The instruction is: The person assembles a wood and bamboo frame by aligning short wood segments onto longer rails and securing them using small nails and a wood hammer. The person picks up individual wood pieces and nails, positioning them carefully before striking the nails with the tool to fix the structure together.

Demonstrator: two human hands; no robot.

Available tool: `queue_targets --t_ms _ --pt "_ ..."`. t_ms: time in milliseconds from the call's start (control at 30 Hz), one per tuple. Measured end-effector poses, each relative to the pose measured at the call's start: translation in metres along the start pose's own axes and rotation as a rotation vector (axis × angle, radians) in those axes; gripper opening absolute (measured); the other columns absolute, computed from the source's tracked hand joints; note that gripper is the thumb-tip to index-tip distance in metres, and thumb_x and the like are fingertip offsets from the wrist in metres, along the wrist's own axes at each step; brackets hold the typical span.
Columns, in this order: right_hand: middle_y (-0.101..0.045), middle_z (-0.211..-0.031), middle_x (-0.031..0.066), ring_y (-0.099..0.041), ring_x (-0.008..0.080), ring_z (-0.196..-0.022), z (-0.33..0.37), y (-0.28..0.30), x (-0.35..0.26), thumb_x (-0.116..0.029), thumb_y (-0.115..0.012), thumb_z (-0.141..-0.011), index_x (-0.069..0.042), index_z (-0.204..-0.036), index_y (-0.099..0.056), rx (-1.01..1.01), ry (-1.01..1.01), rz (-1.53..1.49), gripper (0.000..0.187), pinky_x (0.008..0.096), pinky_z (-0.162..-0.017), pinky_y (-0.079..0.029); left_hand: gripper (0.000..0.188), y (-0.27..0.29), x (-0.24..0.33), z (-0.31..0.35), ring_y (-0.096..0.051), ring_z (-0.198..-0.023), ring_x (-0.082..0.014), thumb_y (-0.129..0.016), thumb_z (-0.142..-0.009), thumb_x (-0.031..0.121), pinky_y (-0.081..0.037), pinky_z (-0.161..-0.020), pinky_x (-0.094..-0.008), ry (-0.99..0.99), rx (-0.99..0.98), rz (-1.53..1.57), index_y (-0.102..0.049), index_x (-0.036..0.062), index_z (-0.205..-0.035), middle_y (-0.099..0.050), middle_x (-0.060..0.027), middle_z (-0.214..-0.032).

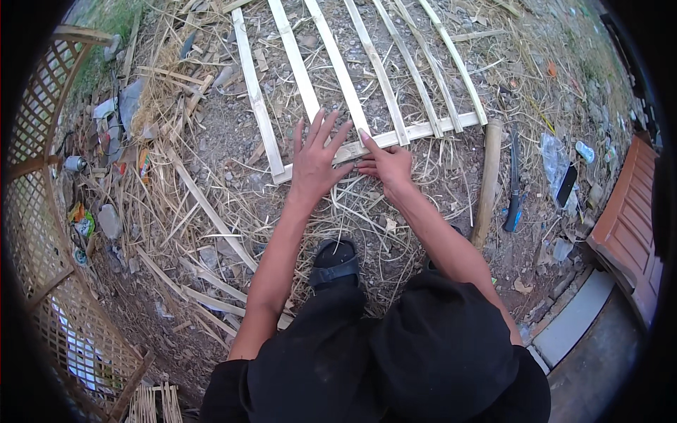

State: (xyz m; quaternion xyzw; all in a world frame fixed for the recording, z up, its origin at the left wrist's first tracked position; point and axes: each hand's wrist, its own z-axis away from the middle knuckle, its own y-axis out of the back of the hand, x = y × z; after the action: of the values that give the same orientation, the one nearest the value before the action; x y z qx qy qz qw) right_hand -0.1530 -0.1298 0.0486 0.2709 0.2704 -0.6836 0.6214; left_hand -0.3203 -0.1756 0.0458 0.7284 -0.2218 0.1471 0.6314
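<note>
Several pale bamboo slats [329,60] lie side by side on the ground, running away from me, their near ends on a crosswise strip [423,130]. My left hand [314,161] rests flat with fingers spread over the strip and the near end of one slat, hiding that joint. Close beside it, my right hand [388,166] has its thumb pressed on the end of the neighbouring slat. Its other fingers are curled at the near side of the strip, so slat and strip are pinched there.
To the right lie a round bamboo piece [488,180], a long-bladed knife [515,169] and a black flat object [566,185] on clear plastic. A woven lattice panel [53,113] stands left. Loose strips [204,197] and shavings cover the ground. My sandalled foot [335,262] is near the strip.
</note>
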Motion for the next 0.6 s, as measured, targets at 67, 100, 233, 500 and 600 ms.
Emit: queue_targets --t_ms 67,100,233,500,600 --pt "-0.069 -0.080 0.0158 -0.070 0.0197 -0.060 -0.005 0.003 0.005 -0.030 -0.085 -0.087 0.008 -0.096 -0.065 0.013 0.016 0.041 0.044 0.0285 -0.048 -0.056 0.093 0.000 -0.001 -0.016 -0.032 -0.152 -0.0251 -0.090 -0.067 0.032 -0.018 -0.127 -0.0524 -0.081 -0.053 -0.032 -0.051 0.0246 -0.150 -0.043 -0.0007 -0.160" --pt "-0.070 -0.077 0.0145 -0.068 0.0179 -0.057 -0.008 0.004 0.008 -0.029 -0.085 -0.088 0.007 -0.094 -0.066 0.024 0.034 0.080 0.041 0.0275 -0.046 -0.053 0.095 -0.001 -0.003 -0.023 -0.032 -0.153 -0.0245 -0.089 -0.066 0.032 -0.017 -0.127 -0.0530 -0.164 -0.104 -0.066 -0.049 0.0264 -0.152 -0.043 0.0014 -0.160" --pt "-0.069 -0.075 0.0105 -0.063 0.0138 -0.053 -0.007 0.002 0.009 -0.030 -0.085 -0.088 0.004 -0.093 -0.066 0.018 0.048 0.071 0.039 0.0270 -0.047 -0.051 0.096 0.002 -0.012 -0.042 -0.032 -0.153 -0.0228 -0.088 -0.067 0.036 -0.015 -0.129 -0.0537 -0.226 -0.259 -0.017 -0.046 0.0273 -0.154 -0.042 0.0051 -0.161" --pt "-0.069 -0.073 0.0116 -0.064 0.0144 -0.055 -0.011 0.003 0.013 -0.026 -0.084 -0.089 0.005 -0.092 -0.064 0.033 0.078 -0.004 0.038 0.0275 -0.049 -0.054 0.093 -0.009 -0.020 -0.041 -0.030 -0.154 -0.0209 -0.086 -0.071 0.040 -0.015 -0.128 -0.0548 -0.262 -0.240 0.009 -0.047 0.0258 -0.154 -0.041 0.0067 -0.163" --pt "-0.069 -0.073 0.0114 -0.064 0.0144 -0.055 -0.011 0.004 0.010 -0.025 -0.083 -0.090 0.005 -0.093 -0.063 0.034 0.058 0.006 0.037 0.0274 -0.049 -0.055 0.092 -0.011 -0.019 -0.041 -0.030 -0.154 -0.0203 -0.085 -0.071 0.043 -0.016 -0.127 -0.0559 -0.260 -0.239 0.008 -0.048 0.0250 -0.153 -0.041 0.0069 -0.162"
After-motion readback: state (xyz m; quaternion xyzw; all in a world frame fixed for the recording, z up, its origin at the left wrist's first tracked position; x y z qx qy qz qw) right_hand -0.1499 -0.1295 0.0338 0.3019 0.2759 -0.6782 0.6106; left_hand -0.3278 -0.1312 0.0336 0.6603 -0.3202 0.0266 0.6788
